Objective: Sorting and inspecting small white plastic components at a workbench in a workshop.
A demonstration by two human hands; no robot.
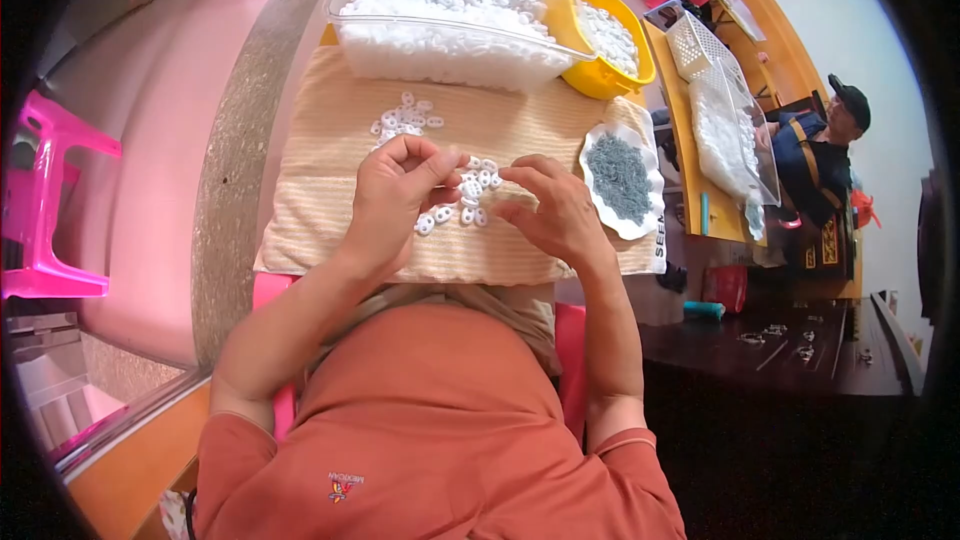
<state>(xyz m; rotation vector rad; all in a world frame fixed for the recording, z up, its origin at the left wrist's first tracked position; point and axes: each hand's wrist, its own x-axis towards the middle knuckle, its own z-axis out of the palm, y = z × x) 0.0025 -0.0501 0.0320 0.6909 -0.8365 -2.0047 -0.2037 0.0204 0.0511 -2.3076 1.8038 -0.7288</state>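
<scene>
My left hand (pixel 398 190) hovers over the towel-covered table with thumb and forefinger pinched together; what sits between the fingertips is too small to make out. Just right of it, my right hand (pixel 556 206) curves over the towel, thumb and fingers apart. Between both hands lies a loose group of small white oval pieces with two dark holes each (pixel 470 190). Farther off is a second little heap of white pieces (pixel 403 120). To the right of my right hand, a white wavy-rimmed dish (pixel 633 228) holds many tiny grey parts (pixel 619 178).
A big clear plastic bin (pixel 450 52) full of white pieces stands at the table's far side, beside a yellow tub (pixel 600 80). Pink stools (pixel 50 200) are at the left. A person in a cap (pixel 825 145) sits at the right, near another table with a filled clear bin (pixel 722 135).
</scene>
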